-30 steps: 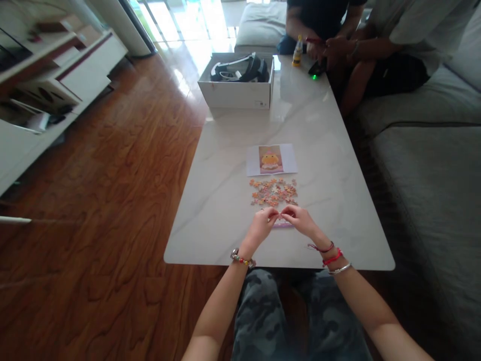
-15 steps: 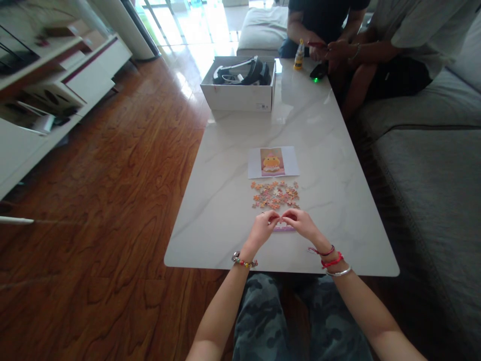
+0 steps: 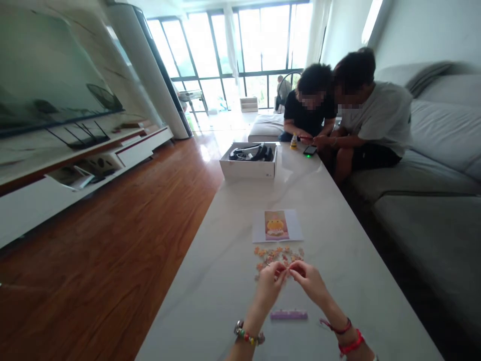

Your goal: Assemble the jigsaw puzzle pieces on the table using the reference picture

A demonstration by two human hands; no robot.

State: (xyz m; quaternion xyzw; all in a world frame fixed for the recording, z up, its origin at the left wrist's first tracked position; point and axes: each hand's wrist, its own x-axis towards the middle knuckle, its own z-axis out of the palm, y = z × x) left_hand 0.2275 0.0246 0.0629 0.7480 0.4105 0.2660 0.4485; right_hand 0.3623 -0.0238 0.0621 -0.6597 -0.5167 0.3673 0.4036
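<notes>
Left hand, right hand; puzzle pieces near

We see many small jigsaw pieces, orange, pink and pale, lying loose on the counter in a scattered patch, its near side partly hidden from us. Nearer to us, well apart from them, a narrow purple strip lies flat and crosswise, small bumps along its far edge. Between the fingertips of the left hand and right hand we make out a tiny piece, its shape unclear.
</notes>
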